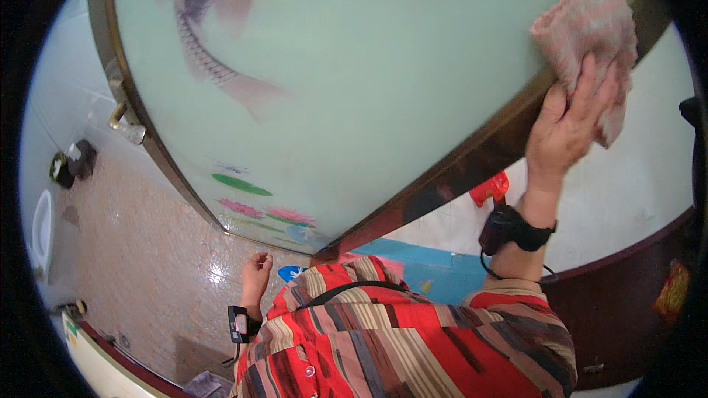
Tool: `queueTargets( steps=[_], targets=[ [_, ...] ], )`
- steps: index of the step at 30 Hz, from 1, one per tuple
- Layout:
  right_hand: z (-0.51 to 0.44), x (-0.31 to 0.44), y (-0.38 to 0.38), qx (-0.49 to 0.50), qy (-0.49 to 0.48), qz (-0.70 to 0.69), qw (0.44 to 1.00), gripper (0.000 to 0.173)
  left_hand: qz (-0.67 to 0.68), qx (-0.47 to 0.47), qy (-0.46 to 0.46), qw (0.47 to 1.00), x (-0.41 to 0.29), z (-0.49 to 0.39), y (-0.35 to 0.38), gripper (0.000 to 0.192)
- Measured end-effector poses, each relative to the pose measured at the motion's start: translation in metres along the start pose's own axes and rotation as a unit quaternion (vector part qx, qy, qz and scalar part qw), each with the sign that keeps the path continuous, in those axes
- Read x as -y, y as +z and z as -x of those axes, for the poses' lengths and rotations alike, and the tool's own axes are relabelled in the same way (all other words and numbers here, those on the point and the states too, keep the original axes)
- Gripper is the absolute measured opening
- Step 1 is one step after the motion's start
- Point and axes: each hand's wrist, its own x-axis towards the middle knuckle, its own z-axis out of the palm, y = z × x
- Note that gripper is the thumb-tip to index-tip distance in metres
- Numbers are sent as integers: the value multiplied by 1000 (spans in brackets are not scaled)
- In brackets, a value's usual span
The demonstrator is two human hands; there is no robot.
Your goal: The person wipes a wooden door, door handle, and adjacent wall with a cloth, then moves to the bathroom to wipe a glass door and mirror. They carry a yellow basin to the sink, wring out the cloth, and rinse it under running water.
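My right hand (572,116), reaching up and to the right, holds a folded pink cloth (589,33) against the dark frame (487,132) of a glass door. The frosted, pale green glass panel (354,94) bears a printed carp, lily pads and pink lotus flowers. Low at the left of my body hangs my left hand (258,271), its fingers loosely curled with nothing seen in them. It is near the lower end of the door and touches nothing. Black devices are strapped to both wrists.
A metal door handle (126,124) sticks out at the left edge. Beyond it are a shiny pebble-patterned floor (149,243), a white toilet or basin (43,229) and small bins (62,170). A dark red wooden door (614,298) stands at the right, near a blue mat (437,268).
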Motion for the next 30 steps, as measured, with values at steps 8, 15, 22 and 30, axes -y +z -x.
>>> queueTargets(
  steps=[8, 15, 22, 30],
  targets=[
    [159, 50, 7, 123, 93, -241, 958, 41, -31, 48, 20, 998, 1, 7, 5, 37],
    [206, 81, 8, 115, 235, -257, 930, 55, -42, 82, 47, 995, -34, 24, 22, 33],
    [238, 98, -16, 192, 201, -401, 873, 47, -133, 55, 162, 976, -115, 30, 37, 31],
    [246, 23, 18, 176, 190, -456, 851, 28, -128, -74, 346, 926, -227, 17, 105, 34]
  ],
)
